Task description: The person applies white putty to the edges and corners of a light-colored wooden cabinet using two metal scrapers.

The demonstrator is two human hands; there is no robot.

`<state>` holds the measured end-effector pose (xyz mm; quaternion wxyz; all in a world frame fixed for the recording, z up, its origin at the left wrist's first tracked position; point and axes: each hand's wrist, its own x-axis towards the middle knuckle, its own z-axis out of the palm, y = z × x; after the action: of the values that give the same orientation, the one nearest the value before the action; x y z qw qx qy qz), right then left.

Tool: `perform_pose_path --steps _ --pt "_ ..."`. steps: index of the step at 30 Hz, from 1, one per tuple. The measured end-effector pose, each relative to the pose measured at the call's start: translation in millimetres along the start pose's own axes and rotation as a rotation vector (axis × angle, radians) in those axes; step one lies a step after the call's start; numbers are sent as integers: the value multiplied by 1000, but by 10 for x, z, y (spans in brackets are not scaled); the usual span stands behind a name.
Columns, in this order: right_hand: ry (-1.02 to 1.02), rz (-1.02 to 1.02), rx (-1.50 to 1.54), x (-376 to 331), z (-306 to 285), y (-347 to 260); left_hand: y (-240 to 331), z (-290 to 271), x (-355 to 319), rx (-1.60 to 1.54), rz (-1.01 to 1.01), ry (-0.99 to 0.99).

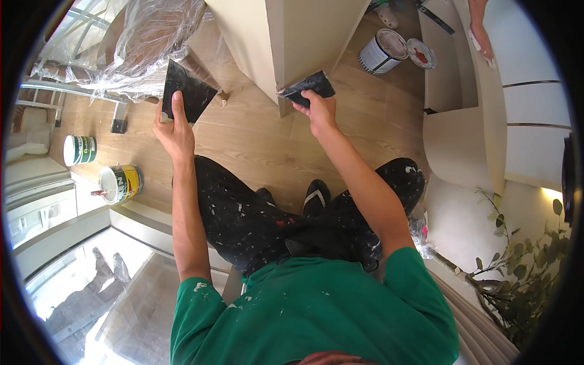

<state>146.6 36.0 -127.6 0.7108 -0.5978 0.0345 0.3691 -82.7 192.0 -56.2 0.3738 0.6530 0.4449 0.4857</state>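
Spreader (319, 84) in R hand (319, 111) nr wall corner (278, 55), wood flr (243, 131) below

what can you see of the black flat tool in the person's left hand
The black flat tool is a thin, four-cornered blade, dark with a few pale smudges; it looks like plastic or rubber, though I can't be sure. The left hand grips its near end, thumb laid along the upper face. It is turned at a slant, far edge pointing away from the person. Clear plastic sheeting shows beyond it; whether they touch is unclear.
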Motion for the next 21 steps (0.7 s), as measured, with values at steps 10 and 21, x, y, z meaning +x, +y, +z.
perform_pose_path --steps 10,21 --pt "-10 -32 82 168 36 -38 -15 7 9 -27 33 10" --pt "-19 -38 83 69 139 -92 -40 -15 27 0 10 3"
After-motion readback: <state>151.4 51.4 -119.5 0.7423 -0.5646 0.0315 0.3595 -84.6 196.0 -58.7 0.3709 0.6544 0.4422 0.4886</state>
